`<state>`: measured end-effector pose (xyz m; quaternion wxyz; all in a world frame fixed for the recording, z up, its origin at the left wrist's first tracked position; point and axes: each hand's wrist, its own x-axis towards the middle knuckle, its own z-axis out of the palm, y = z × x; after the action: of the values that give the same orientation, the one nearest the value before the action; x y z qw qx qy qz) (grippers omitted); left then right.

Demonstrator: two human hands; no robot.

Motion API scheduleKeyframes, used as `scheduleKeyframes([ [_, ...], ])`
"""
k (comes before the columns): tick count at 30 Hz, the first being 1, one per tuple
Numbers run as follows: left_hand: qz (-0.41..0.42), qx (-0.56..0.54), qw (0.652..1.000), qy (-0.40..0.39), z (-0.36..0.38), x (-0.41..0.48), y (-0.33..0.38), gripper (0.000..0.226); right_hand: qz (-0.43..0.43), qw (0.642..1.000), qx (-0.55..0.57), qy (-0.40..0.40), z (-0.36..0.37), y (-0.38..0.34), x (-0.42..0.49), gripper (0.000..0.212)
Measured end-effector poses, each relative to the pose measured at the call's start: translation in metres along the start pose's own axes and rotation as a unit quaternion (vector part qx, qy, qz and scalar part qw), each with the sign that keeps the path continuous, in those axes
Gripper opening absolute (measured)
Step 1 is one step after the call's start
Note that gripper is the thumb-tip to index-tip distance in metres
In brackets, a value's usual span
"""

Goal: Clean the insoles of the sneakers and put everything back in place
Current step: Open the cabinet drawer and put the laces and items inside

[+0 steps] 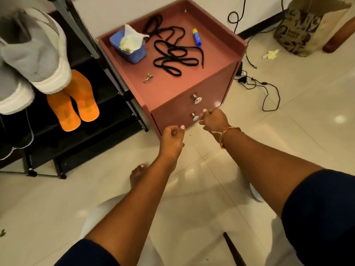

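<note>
Left hand (172, 136) clenched, holding nothing. Right hand (213, 120) curled just beside the lower drawer knob (195, 117); grip cannot be told. Orange insoles (74, 104) lie on the black rack (113, 110) at 10 o'clock, well apart from both hands.

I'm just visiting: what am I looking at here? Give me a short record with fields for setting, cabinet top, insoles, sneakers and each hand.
setting: pink two-drawer cabinet beside a black shoe rack
cabinet top: black laces, blue tissue box, blue-and-yellow tube, small metal item
insoles: orange pair, side by side on the rack
sneakers: grey-and-white, blurred, above the insoles
left hand: fingers curled, holding nothing
right hand: fingers curled beside the lower drawer knob; contact unclear
</note>
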<state>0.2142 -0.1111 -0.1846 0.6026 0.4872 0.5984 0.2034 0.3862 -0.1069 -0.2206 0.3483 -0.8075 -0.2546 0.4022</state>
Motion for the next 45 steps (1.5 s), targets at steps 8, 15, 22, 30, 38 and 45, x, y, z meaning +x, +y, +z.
scheduleKeyframes([
  [8, -0.053, -0.042, 0.998, -0.010, 0.006, 0.064, 0.015, 0.038, -0.016, 0.997, -0.030, 0.070, 0.023, -0.017, 0.062, 0.038],
  [15, -0.096, -0.050, 0.994, -0.006, 0.012, 0.086, 0.015, 0.034, -0.036, 0.979, -0.171, 0.102, 0.033, -0.025, 0.104, 0.040],
  [22, -0.101, -0.050, 0.994, -0.015, 0.012, 0.083, 0.018, 0.037, -0.067, 0.958, -0.261, 0.102, 0.029, -0.021, 0.116, 0.028],
  [30, -0.108, -0.037, 0.993, 0.013, 0.006, 0.074, 0.020, 0.039, -0.045, 0.958, -0.264, 0.106, 0.015, -0.002, 0.083, 0.027],
  [38, 0.016, 0.177, 0.984, 0.014, 0.004, 0.024, 0.006, 0.025, -0.013, 0.959, -0.261, 0.111, -0.019, 0.031, 0.026, 0.031],
  [45, 0.200, 0.420, 0.885, -0.032, -0.018, 0.029, -0.008, 0.031, -0.302, 0.864, -0.378, 0.137, -0.015, 0.033, -0.022, 0.036],
])
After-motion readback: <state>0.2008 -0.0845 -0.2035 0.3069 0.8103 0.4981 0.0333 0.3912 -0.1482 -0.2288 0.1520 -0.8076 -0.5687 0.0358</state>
